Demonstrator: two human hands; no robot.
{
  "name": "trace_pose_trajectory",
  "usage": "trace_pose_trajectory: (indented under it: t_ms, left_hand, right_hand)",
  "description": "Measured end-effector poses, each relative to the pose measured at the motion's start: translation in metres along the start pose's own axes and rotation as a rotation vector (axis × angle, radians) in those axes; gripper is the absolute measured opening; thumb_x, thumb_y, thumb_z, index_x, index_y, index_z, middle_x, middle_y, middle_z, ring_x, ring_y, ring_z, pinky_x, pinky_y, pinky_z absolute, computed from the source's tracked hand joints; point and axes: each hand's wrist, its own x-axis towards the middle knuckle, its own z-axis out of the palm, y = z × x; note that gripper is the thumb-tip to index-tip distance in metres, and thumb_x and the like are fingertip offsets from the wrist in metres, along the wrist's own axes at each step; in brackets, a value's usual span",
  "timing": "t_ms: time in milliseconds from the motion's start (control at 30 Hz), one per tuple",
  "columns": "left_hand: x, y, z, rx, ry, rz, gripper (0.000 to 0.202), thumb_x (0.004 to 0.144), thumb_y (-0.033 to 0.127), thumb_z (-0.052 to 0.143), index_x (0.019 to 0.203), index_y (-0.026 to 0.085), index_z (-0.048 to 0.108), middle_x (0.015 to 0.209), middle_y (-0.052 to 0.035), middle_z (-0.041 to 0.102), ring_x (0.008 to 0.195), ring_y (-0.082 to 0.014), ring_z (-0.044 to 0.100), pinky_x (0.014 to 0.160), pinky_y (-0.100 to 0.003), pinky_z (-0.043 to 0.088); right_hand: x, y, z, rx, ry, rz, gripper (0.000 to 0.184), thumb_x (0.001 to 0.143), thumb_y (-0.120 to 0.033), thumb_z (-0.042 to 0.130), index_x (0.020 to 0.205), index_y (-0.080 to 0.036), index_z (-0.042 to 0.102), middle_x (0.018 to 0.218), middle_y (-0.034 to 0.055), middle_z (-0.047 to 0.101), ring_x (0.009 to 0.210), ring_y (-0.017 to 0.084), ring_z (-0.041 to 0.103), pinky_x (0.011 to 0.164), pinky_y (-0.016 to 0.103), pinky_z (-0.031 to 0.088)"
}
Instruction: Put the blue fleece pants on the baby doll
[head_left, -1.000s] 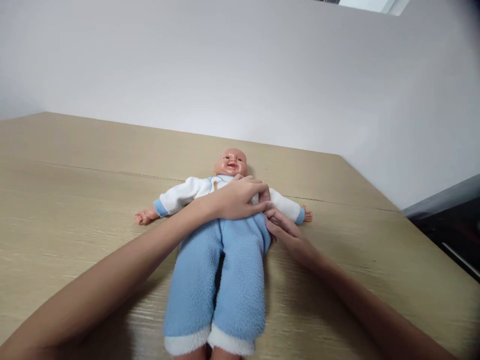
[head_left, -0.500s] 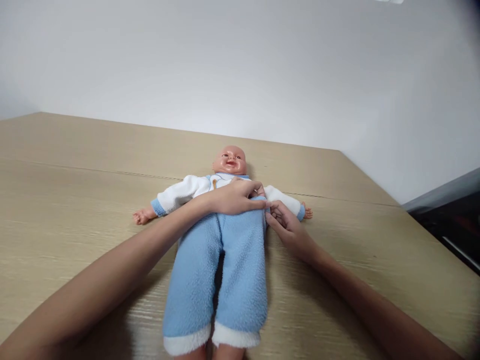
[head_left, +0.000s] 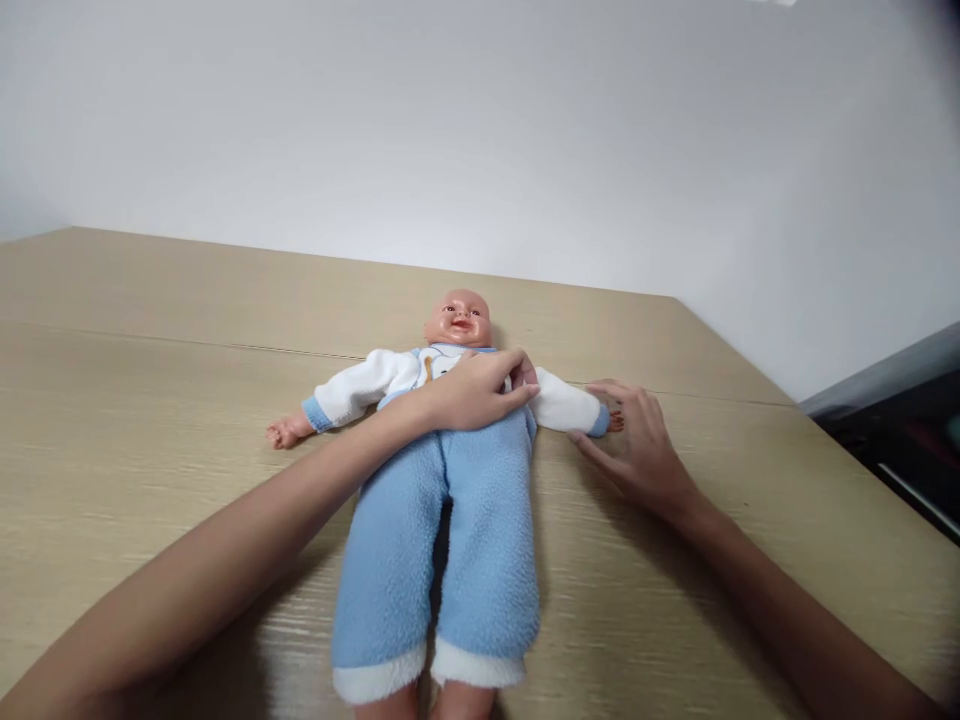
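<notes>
A baby doll (head_left: 442,520) lies on its back on a light wooden table (head_left: 150,400), its head away from me and its arms spread. It wears blue fleece trousers and a white top with blue cuffs. My left hand (head_left: 474,390) rests flat across the doll's belly, fingers stretched out to the right. My right hand (head_left: 637,445) lies on the table beside the doll's left sleeve cuff (head_left: 598,420), fingers apart and holding nothing.
A white wall (head_left: 480,130) rises behind the table's far edge. The table's right edge runs diagonally, with a dark area (head_left: 900,430) of floor or furniture beyond it.
My right hand has let go of the doll's waist and moved right, out to the doll's cuff, with its fingers now spread. My left hand stays on the belly.
</notes>
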Motion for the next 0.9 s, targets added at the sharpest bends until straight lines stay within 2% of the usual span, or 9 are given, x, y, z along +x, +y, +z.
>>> trace_pose_trajectory:
  t_ms: [133,233,333,433,533,600,700,800,900]
  left_hand:
    - [0.004,0.005,-0.007,0.068,0.032,0.084,0.019,0.106,0.033,0.059,0.114,0.018,0.066,0.112,-0.0099,0.072,0.104,-0.0249,0.065,0.095,-0.04,0.049]
    - [0.005,0.01,-0.012,0.13,0.022,0.12,0.025,0.107,0.039,0.061,0.118,0.018,0.067,0.12,-0.0118,0.07,0.116,-0.0293,0.061,0.106,-0.045,0.046]
    - [0.009,0.014,-0.007,0.171,-0.004,0.096,0.032,0.104,0.043,0.068,0.123,0.017,0.067,0.129,-0.0143,0.068,0.124,-0.0321,0.057,0.111,-0.047,0.044]
    - [0.015,0.015,0.003,0.205,-0.066,0.111,0.054,0.097,0.05,0.077,0.134,0.013,0.061,0.137,-0.0177,0.066,0.129,-0.0348,0.054,0.113,-0.048,0.044]
    - [0.019,0.011,0.013,0.231,-0.074,0.118,0.074,0.09,0.052,0.084,0.143,0.011,0.053,0.14,-0.0193,0.065,0.127,-0.0363,0.054,0.11,-0.048,0.045]
    - [0.018,0.007,0.016,0.254,-0.065,0.132,0.068,0.092,0.048,0.083,0.143,0.014,0.054,0.14,-0.0175,0.066,0.125,-0.036,0.055,0.108,-0.048,0.045]
    - [0.013,0.004,0.016,0.29,-0.055,0.156,0.045,0.101,0.045,0.071,0.135,0.018,0.061,0.135,-0.0152,0.066,0.123,-0.0348,0.056,0.106,-0.048,0.044]
    - [0.007,0.002,0.014,0.251,0.008,0.143,0.038,0.107,0.047,0.061,0.131,0.019,0.062,0.132,-0.0152,0.066,0.122,-0.0339,0.056,0.105,-0.048,0.044]
    - [0.002,0.001,0.012,0.149,0.086,0.148,0.036,0.108,0.049,0.057,0.128,0.019,0.062,0.13,-0.0145,0.066,0.119,-0.0324,0.055,0.108,-0.047,0.043]
  right_hand:
    - [0.0,0.023,-0.001,0.198,-0.163,0.227,0.071,0.092,-0.06,0.078,0.147,-0.02,0.057,0.145,0.0199,0.066,0.132,0.039,0.064,0.11,0.057,0.054]
    - [0.004,0.023,-0.005,0.293,-0.193,0.338,0.063,0.088,-0.065,0.08,0.134,-0.022,0.067,0.133,0.0163,0.074,0.121,0.037,0.071,0.106,0.055,0.057]
    - [0.009,0.011,-0.013,0.386,-0.139,0.47,0.058,0.078,-0.066,0.089,0.115,-0.023,0.075,0.115,0.0117,0.08,0.105,0.034,0.074,0.095,0.05,0.06]
    - [0.016,-0.01,-0.02,0.575,-0.009,0.644,0.064,0.067,-0.064,0.097,0.11,-0.022,0.074,0.097,0.006,0.077,0.086,0.026,0.071,0.08,0.04,0.059]
    - [0.022,-0.035,-0.023,0.784,0.077,0.737,0.063,0.067,-0.062,0.098,0.108,-0.022,0.073,0.088,0.0014,0.071,0.073,0.018,0.062,0.066,0.033,0.055]
    - [0.023,-0.047,-0.023,0.909,0.072,0.757,0.064,0.07,-0.06,0.098,0.114,-0.022,0.072,0.096,0.0024,0.071,0.077,0.018,0.063,0.066,0.03,0.057]
    - [0.02,-0.05,-0.022,1.039,0.049,0.763,0.069,0.076,-0.059,0.095,0.129,-0.027,0.066,0.115,0.0053,0.072,0.095,0.02,0.068,0.08,0.031,0.063]
    - [0.012,-0.037,-0.015,1.07,0.016,0.659,0.088,0.078,-0.052,0.097,0.148,-0.035,0.046,0.144,0.0077,0.065,0.116,0.023,0.07,0.099,0.038,0.064]
    - [0.0,-0.026,-0.003,0.914,-0.118,0.531,0.102,0.082,-0.049,0.093,0.158,-0.039,0.026,0.161,0.0139,0.053,0.129,0.029,0.069,0.109,0.052,0.062]
